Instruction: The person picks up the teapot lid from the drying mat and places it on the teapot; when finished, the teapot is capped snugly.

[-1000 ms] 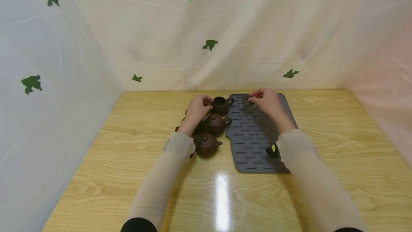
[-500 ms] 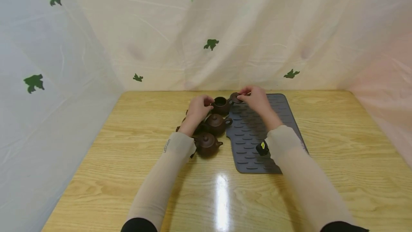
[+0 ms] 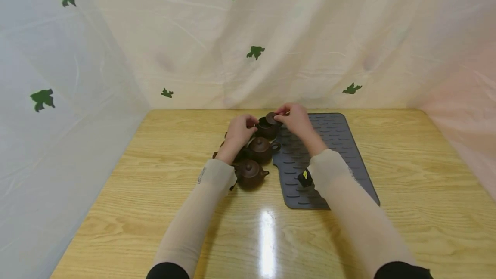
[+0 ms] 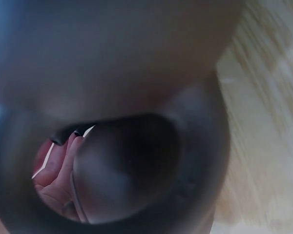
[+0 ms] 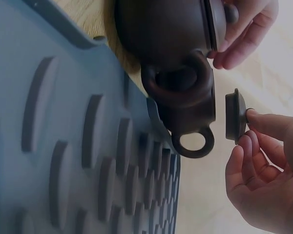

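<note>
My right hand (image 3: 297, 120) pinches the small knob of a dark brown teapot lid (image 5: 236, 116). The lid hangs slightly tilted above the handle side of a lidless teapot (image 3: 266, 130), apart from its rim. My left hand (image 3: 239, 131) holds that pot at its left side with curled thumb and forefinger; the exact contact is partly hidden. Two lidded teapots stand nearer to me, a middle one (image 3: 260, 149) and a front one (image 3: 249, 174). In the left wrist view a blurred dark handle (image 4: 205, 146) fills much of the picture, with fingers (image 4: 63, 170) visible through its ring.
A grey ridged mat (image 3: 341, 154) lies right of the teapots, under my right forearm. More dark pieces (image 3: 215, 154) peek out behind my left wrist. The wooden table (image 3: 155, 175) ends at a fabric backdrop (image 3: 217, 63).
My right hand has carried the lid leftward from over the mat, past the lidless teapot's handle, to its opening. My left hand has stayed in place beside that pot.
</note>
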Demonstrator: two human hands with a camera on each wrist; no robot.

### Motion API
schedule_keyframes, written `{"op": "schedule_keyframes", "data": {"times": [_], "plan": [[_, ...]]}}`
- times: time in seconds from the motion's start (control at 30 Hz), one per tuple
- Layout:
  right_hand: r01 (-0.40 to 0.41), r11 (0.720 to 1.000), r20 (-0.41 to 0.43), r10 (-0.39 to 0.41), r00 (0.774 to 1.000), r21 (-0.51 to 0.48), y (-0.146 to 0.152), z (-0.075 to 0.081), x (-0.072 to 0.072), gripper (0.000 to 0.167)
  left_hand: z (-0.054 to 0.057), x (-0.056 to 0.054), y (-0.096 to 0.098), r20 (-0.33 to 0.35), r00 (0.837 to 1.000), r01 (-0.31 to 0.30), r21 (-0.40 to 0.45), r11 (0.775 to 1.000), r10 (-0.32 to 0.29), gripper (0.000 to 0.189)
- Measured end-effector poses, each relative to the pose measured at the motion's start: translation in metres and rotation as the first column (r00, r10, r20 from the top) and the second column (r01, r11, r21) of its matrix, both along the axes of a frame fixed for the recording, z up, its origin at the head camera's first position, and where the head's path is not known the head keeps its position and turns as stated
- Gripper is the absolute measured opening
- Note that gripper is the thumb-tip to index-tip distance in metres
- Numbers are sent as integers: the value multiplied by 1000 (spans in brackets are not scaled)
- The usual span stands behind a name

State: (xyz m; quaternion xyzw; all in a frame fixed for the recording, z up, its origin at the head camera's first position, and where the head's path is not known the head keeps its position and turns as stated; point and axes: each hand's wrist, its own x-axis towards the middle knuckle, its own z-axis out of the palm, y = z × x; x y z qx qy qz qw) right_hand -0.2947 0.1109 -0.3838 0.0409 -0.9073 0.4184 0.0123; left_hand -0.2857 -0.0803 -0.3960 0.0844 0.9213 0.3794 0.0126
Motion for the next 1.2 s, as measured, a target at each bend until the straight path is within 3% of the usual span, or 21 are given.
{"op": "schedule_keyframes", "data": {"times": [0.43,0.97,1.2], "plan": [[-23,1000,-13,23,1000,-7,-14,-5,-3,19,-1,-1,-1,-18,1000,16,4,1000,-16,18],[-41,997,-15,42,999,65,-20,-14,-7,18,-2,1,2,-36,999,19,15,1000,-18,18],[-52,998,-19,52,998,42,-17,-17,-6,21,-3,1,1,-28,999,18,0,1000,-18,18]]}}
